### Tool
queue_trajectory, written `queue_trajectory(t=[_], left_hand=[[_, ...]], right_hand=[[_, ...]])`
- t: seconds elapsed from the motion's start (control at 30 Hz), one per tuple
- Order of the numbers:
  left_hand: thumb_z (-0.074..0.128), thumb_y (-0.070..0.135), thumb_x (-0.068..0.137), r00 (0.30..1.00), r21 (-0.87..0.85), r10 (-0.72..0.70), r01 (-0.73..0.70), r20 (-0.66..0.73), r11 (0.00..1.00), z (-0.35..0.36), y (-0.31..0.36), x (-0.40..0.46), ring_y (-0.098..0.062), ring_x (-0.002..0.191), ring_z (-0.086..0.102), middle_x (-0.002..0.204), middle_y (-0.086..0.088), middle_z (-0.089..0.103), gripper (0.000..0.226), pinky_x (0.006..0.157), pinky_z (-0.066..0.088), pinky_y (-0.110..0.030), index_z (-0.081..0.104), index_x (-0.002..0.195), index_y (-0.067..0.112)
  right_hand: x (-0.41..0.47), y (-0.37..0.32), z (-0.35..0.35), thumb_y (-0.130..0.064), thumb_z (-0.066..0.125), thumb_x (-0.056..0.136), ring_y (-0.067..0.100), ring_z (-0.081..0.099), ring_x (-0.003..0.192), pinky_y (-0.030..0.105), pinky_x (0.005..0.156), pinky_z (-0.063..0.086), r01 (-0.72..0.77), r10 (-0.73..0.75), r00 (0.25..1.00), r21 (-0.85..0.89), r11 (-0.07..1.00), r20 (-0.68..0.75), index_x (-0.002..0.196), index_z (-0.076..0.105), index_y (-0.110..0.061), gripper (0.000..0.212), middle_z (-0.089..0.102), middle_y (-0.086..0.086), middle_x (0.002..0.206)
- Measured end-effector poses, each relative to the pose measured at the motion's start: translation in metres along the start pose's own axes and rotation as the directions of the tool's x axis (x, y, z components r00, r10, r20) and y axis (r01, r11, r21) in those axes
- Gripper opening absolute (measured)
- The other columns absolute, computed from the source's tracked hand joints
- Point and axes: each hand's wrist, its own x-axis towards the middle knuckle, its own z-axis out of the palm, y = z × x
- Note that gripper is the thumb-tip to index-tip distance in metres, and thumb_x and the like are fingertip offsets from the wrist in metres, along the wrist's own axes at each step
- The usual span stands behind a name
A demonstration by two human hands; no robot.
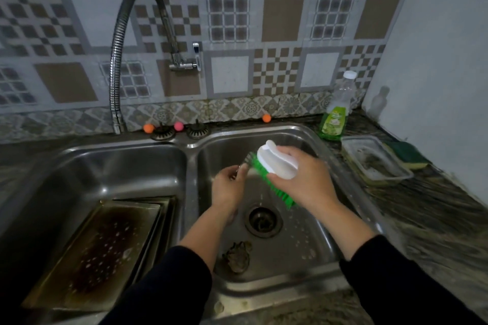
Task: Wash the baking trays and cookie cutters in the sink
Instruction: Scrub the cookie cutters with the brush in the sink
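Over the right sink basin [303,250], my right hand [303,179] grips a scrubbing brush [274,163] with a white handle and green bristles. The bristles press against a small metal cookie cutter [244,165], which my left hand [228,187] pinches; most of the cutter is hidden by my fingers. Stacked baking trays [105,248], dark and stained with wet spots, lean in the left basin [79,166]. A few more metal cutters [236,256] lie on the right basin's floor near the front.
A flexible tap [124,42] arcs from the wall and ends over the ledge behind the left basin. A green dish soap bottle [334,119], a clear plastic tub [375,159] and a sponge [408,155] sit on the right counter. Two sink strainers [179,133] rest on the back ledge. The open drain [262,220] is just below my hands.
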Motion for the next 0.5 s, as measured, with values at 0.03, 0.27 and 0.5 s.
queue_trajectory(t=[0.03, 0.27, 0.5], left_hand=[[0.059, 0.035, 0.094, 0.989, -0.158, -0.118, 0.132, 0.093, 0.979, 0.005, 0.001, -0.001, -0.013, 0.080, 0.061, 0.093, -0.008, 0.070, 0.032, 0.074, 0.049, -0.021, 0.069, 0.103, 0.006], [0.054, 0.035, 0.096, 0.842, -0.494, -0.319, 0.520, 0.436, 0.697, 0.024, 0.005, -0.003, -0.014, 0.076, 0.062, 0.086, -0.004, 0.064, 0.027, 0.069, 0.052, -0.026, 0.065, 0.099, 0.011], [0.034, 0.041, 0.103, 0.755, -0.529, -0.274, 0.626, 0.596, 0.573, 0.034, 0.032, -0.016, -0.025, 0.092, 0.061, 0.102, -0.014, 0.067, 0.045, 0.084, 0.049, -0.036, 0.060, 0.113, 0.005]], right_hand=[[-0.005, -0.001, 0.005, -0.042, 0.076, 0.073, 0.015, 0.059, 0.110, 0.029, 0.081, 0.048, 0.011, -0.011, 1.000, -0.022, 1.000, 0.003, 0.131, 0.053, -0.036, 0.063, 0.062, -0.009, 0.123], [-0.017, 0.004, 0.005, -0.042, 0.076, 0.071, 0.013, 0.058, 0.113, 0.033, 0.092, 0.048, -0.054, 0.053, 0.995, -0.009, 0.998, -0.086, 0.129, 0.055, -0.034, 0.062, 0.062, -0.010, 0.126], [-0.006, 0.007, -0.003, -0.043, 0.076, 0.072, 0.010, 0.058, 0.114, 0.024, 0.092, 0.045, -0.085, 0.087, 0.992, 0.025, 0.996, -0.095, 0.131, 0.055, -0.033, 0.064, 0.061, -0.010, 0.128]])
